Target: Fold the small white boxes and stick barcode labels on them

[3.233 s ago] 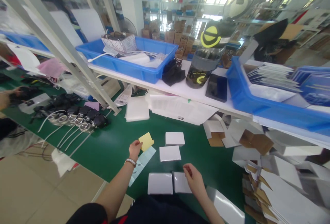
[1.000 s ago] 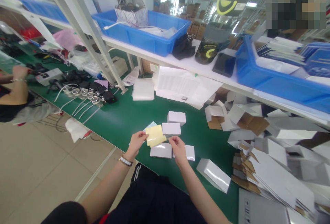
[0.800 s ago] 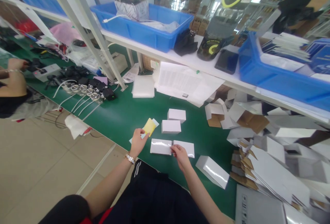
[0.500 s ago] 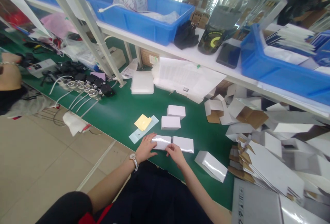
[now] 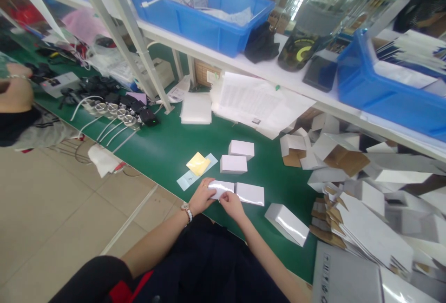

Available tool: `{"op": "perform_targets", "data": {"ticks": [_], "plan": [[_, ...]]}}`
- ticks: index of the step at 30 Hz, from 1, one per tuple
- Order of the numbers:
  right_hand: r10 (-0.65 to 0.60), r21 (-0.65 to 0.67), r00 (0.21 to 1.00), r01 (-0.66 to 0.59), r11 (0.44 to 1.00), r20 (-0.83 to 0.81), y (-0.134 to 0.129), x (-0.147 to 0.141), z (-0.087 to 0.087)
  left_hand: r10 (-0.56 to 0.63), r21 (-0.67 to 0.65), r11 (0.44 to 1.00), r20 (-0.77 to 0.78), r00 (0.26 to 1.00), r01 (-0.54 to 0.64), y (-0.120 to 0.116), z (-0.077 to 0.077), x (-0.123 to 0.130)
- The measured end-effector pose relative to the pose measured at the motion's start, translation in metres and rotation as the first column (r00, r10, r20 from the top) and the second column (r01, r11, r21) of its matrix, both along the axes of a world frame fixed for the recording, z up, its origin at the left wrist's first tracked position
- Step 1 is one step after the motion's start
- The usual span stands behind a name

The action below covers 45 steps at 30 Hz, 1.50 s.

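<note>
A small white box point(image 5: 222, 187) lies at the near edge of the green table. My left hand point(image 5: 203, 195) grips its left end, thumb on the front side. At the box's front edge, my right hand point(image 5: 230, 203) has its fingers pinched together; anything between them is too small to make out. Another white box point(image 5: 250, 194) lies just right of the held one. Two more white boxes point(image 5: 233, 164) point(image 5: 241, 148) sit behind. A larger white box point(image 5: 287, 224) rests to the right. Yellow paper pieces point(image 5: 198, 163) lie on a pale blue strip point(image 5: 187, 180) at the left.
Opened white cartons point(image 5: 362, 191) are heaped on the right beside a grey box point(image 5: 344, 275). Black devices with white cables point(image 5: 128, 119) stand left. A shelf point(image 5: 223, 61) with blue bins point(image 5: 198, 24) runs across the back. Another person's hand point(image 5: 19, 89) is at the far left.
My left hand has closed round the left end of the small box. My right hand has shifted left along its front edge. The view has moved slightly.
</note>
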State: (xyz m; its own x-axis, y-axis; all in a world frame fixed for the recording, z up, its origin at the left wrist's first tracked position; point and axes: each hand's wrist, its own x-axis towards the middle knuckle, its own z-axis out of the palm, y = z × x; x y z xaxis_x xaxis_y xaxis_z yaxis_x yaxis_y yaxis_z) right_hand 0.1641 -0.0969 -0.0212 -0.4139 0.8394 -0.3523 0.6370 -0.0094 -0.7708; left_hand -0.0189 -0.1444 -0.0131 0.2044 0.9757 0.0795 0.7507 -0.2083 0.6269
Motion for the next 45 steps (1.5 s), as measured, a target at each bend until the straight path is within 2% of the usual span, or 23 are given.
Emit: {"op": "perform_targets", "data": {"ticks": [6, 14, 22, 27, 35, 45], "plan": [[0.0, 0.068, 0.996, -0.006, 0.998, 0.093, -0.002, -0.001, 0.005, 0.001, -0.004, 1.0, -0.003, 1.0, -0.001, 0.0, 0.002, 0.001], [0.013, 0.061, 0.974, -0.028, 0.998, 0.226, -0.002, -0.005, 0.011, -0.002, -0.012, 1.0, -0.005, 1.0, 0.002, 0.001, 0.002, 0.0], [-0.007, 0.048, 0.875, -0.018, 0.999, 0.484, 0.003, -0.007, 0.029, 0.006, -0.019, 1.0, -0.014, 1.0, -0.006, 0.001, 0.002, 0.001], [0.077, 0.033, 0.848, -0.11, 0.993, 0.524, 0.008, -0.009, 0.035, 0.014, -0.029, 0.999, -0.017, 1.0, -0.015, 0.002, 0.002, 0.002], [0.248, 0.045, 0.847, -0.303, 0.952, 0.47, 0.016, 0.012, 0.038, 0.017, -0.049, 0.999, -0.029, 0.999, -0.018, 0.003, 0.006, 0.003], [0.353, 0.094, 0.762, -0.474, 0.876, 0.543, 0.02, -0.001, 0.037, 0.025, -0.066, 0.997, -0.057, 0.998, -0.029, 0.004, 0.008, 0.006]]}}
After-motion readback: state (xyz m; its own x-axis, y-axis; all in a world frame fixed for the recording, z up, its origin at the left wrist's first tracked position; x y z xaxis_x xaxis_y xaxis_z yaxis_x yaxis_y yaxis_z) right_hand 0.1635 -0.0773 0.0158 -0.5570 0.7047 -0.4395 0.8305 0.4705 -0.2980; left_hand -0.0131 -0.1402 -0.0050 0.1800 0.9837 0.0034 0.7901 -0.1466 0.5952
